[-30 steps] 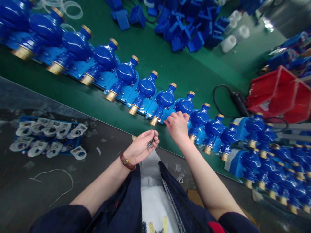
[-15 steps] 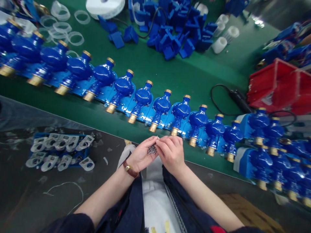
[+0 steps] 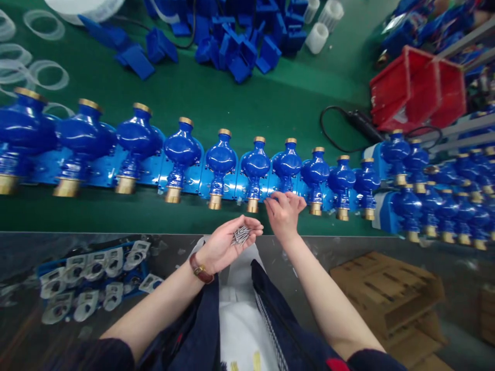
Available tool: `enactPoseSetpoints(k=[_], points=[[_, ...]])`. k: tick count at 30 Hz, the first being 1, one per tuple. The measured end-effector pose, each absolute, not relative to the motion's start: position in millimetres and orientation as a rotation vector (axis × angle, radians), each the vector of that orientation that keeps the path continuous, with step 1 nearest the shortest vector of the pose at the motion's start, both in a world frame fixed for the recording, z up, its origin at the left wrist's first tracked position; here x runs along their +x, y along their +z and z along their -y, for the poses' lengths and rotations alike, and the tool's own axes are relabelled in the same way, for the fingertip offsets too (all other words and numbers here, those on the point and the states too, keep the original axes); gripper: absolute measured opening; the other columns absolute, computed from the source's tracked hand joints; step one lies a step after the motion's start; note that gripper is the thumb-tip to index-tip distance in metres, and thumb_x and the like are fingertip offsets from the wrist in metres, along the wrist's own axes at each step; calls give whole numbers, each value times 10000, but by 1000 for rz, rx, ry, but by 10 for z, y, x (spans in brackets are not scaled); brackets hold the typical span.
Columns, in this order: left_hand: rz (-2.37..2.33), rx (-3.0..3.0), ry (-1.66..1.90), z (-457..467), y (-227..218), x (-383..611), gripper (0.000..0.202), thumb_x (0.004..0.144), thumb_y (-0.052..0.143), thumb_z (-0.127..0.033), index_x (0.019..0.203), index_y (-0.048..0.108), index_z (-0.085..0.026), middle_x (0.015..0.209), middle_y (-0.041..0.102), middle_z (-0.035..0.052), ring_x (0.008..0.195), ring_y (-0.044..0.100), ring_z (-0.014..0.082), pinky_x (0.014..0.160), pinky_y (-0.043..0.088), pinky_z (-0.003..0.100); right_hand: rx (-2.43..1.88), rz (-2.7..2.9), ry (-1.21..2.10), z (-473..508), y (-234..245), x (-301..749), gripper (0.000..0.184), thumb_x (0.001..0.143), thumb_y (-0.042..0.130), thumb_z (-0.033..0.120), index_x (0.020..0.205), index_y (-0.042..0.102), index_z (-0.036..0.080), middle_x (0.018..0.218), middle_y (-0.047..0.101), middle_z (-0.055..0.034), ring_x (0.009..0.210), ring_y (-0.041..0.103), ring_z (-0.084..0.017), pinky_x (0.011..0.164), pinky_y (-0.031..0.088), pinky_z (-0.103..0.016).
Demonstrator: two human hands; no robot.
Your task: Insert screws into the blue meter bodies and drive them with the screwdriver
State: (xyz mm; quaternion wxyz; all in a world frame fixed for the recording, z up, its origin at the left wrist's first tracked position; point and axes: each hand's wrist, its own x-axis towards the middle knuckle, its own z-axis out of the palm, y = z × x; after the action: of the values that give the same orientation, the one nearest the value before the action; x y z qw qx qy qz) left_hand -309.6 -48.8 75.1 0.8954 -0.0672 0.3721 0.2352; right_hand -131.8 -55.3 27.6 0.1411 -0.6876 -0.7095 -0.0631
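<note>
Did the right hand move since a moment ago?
Yes. The right hand left the screws in the left hand and reached forward, up to the row of blue water meters.

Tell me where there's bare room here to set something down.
Bare green mat runs between the row of blue meter bodies and the pile of blue plastic parts behind. A narrower strip lies between that row and the metal edge, left of the left hand holding pins. Crowded: the right end, stacked meters and red bin.
</note>
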Motion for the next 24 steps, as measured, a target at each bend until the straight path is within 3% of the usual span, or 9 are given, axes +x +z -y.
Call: enactPoseSetpoints(k=[4,7,9,12,14,18,24], points=[[-665,-133,374,422,765,-3292,399,934,367,-290,1021,666,-40,1085,664,169,956,646,203,825,499,257,-1997,2122,-248,630,498,-1364,159,854,551,290,963,659,247,1037,666,-27,1023,438,-221,878,214,-406],[-618,-168,347,389,785,-3413,442,942,320,-308,1080,641,-37,1125,647,176,982,636,212,869,481,299,-1979,1969,-172,720,783,-1593,218,837,570,284,1035,640,225,999,662,-53,998,453,-224,869,294,-386],[-618,-224,367,378,795,-3484,429,948,308,-287,993,665,-53,975,693,139,847,658,166,807,499,277,-1846,1974,10,784,944,-1848,192,821,593,280,995,644,219,939,661,-47,945,482,-201,851,347,-356],[-636,-312,374,379,800,-3572,423,955,305,-251,835,668,-70,678,659,54,559,591,75,574,473,178,-1655,2123,205,857,1055,-2246,154,814,607,280,952,631,217,928,676,-16,906,519,-168,835,364,-335],[-641,-328,348,388,805,-3614,425,959,307,-255,809,659,-70,635,630,40,525,563,63,539,449,163,-1623,2168,174,878,1053,-2417,106,826,590,237,923,624,213,916,686,1,887,528,-150,819,351,-328],[-609,-263,364,399,817,-3661,468,963,288,-311,797,662,-84,774,678,93,675,622,112,721,493,234,-1758,2019,-5,803,961,-2413,72,830,585,225,882,635,218,851,672,3,874,503,-155,829,323,-330],[-659,-176,334,370,790,-3739,492,952,313,-373,1120,615,-24,1148,634,191,996,628,202,876,479,280,-2070,1710,-150,434,599,-2095,143,833,578,305,746,668,236,917,630,-24,968,422,-206,866,275,-363]])
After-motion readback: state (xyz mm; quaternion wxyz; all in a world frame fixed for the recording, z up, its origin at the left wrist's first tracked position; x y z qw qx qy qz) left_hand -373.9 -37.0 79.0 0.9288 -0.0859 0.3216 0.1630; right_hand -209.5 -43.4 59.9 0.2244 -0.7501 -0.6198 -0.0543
